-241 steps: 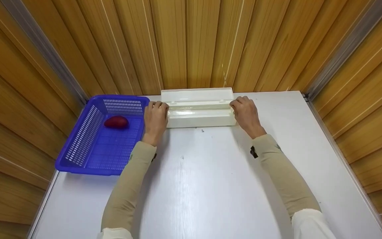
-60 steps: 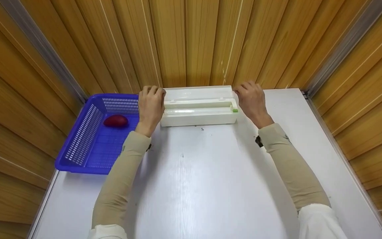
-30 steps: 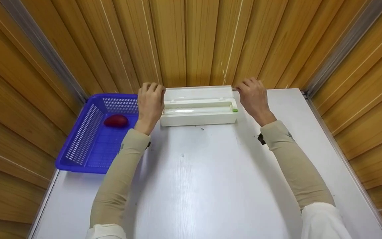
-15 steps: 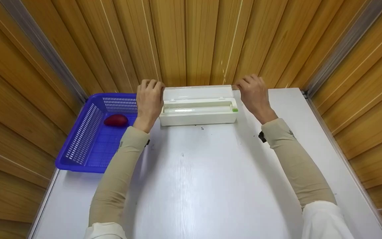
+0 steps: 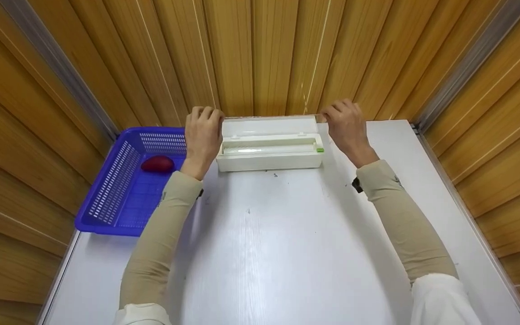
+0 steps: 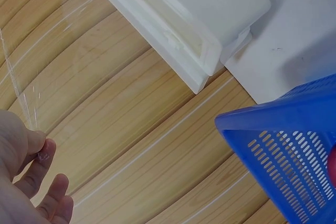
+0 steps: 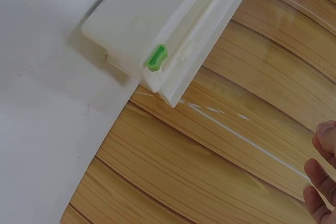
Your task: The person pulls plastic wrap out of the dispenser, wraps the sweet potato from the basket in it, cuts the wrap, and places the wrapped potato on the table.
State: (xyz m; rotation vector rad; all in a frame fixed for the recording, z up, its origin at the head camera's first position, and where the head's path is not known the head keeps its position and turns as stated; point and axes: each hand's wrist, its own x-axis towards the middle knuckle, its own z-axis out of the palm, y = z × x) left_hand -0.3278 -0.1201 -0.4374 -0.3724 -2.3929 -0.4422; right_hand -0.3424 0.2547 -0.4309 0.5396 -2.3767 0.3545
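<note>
A white cling film dispenser (image 5: 270, 161) stands at the far edge of the table, its lid (image 5: 269, 126) tipped back toward the wall. Inside lies a roll of cling film (image 5: 271, 149). My left hand (image 5: 203, 140) is at the box's left end, raised near the lid's back edge. Thumb and forefinger pinch a corner of clear film, its creases (image 6: 23, 103) fanning out in the left wrist view. My right hand (image 5: 345, 128) pinches the film's other corner beyond the right end, near a green tab (image 7: 157, 57). The sheet runs taut between both hands.
A blue plastic basket (image 5: 84, 221) stands on the left of the white table (image 5: 260, 253), with a dark red, mango-shaped item (image 5: 157, 164) inside. Wood-look panels (image 5: 273, 54) wall the table at the back and both sides. My left forearm overlaps the basket's right side.
Both hands have moved from the roll up and back past the lid, drawing the film out and spreading slightly apart. Over the last half second they barely move. Basket and dispenser stay nearly in place.
</note>
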